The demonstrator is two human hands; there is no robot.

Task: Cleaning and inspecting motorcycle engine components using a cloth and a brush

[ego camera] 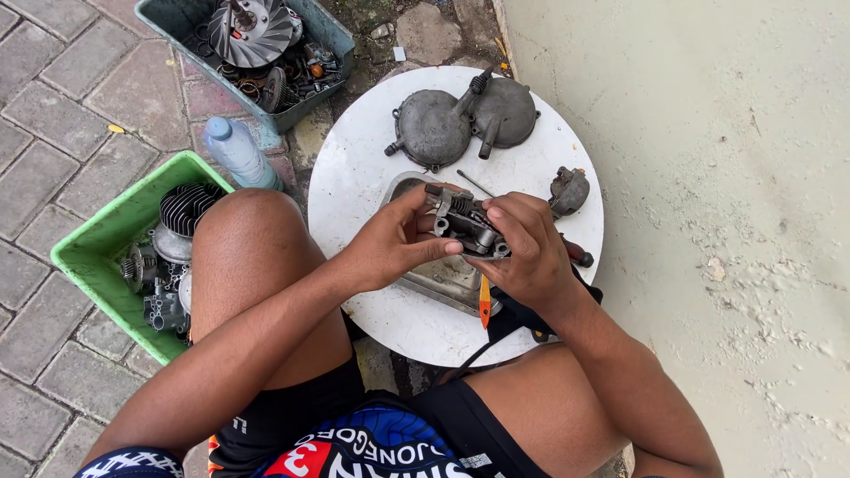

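A small metal carburetor [467, 221] is held above a round white table [354, 190] by both hands. The left hand [394, 243] is curled around its left side, thumb pressed along the lower edge and fingers closed over the top. The right hand [522, 252] is closed on its right side, fingers wrapped over the body. Beneath the hands a shallow metal tray [438, 279] is seen on the table, with an orange-handled tool [484, 301] lying at its edge. Two grey round covers [465, 119] are laid side by side at the table's far edge, and a smaller metal part [568, 190] lies to the right. A green crate [97, 239] of engine parts stands beside the left knee, a plastic bottle [237, 152] just beyond it, and a grey-green bin [328, 35] of parts farther off.
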